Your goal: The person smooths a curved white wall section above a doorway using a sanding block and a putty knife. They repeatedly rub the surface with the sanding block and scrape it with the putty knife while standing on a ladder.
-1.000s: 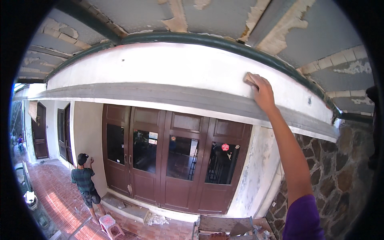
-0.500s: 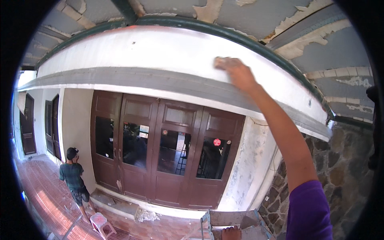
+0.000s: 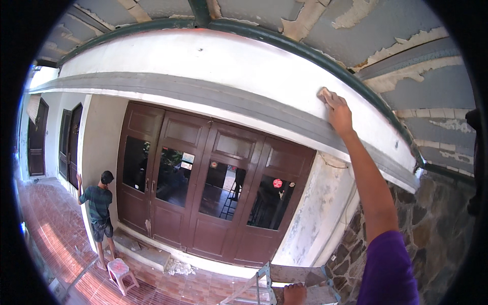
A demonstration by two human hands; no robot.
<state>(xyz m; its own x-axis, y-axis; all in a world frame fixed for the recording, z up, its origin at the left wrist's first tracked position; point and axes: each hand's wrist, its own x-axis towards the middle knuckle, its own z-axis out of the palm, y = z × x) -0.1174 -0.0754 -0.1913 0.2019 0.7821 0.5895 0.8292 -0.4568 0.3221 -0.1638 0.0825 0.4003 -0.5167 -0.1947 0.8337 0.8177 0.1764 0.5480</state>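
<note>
My right arm stretches up to the white wall band above the doors. My right hand (image 3: pixel 339 113) is closed on a small tan piece (image 3: pixel 323 93) that looks like folded sandpaper, pressed against the white wall (image 3: pixel 244 58); the fingers partly cover it. Low in the picture, my left hand (image 3: pixel 295 294) is wrapped over the upper part of a metal stepladder (image 3: pixel 297 274). Its forearm is out of sight. A grey ledge (image 3: pixel 213 95) runs along below the white band, under my right hand.
Overhead, a green beam (image 3: pixel 284 42) borders a peeling ceiling (image 3: pixel 417 66). Brown panelled doors (image 3: pixel 213 188) stand below. At left, a person (image 3: pixel 97 206) stands by a wall near a plastic stool (image 3: pixel 121 274). A stone wall (image 3: pixel 422 234) is at right; debris (image 3: pixel 180 268) lies by the step.
My right hand has moved right along the white wall with the tan piece. The view has shifted slightly. The person at left has put a hand on the wall edge.
</note>
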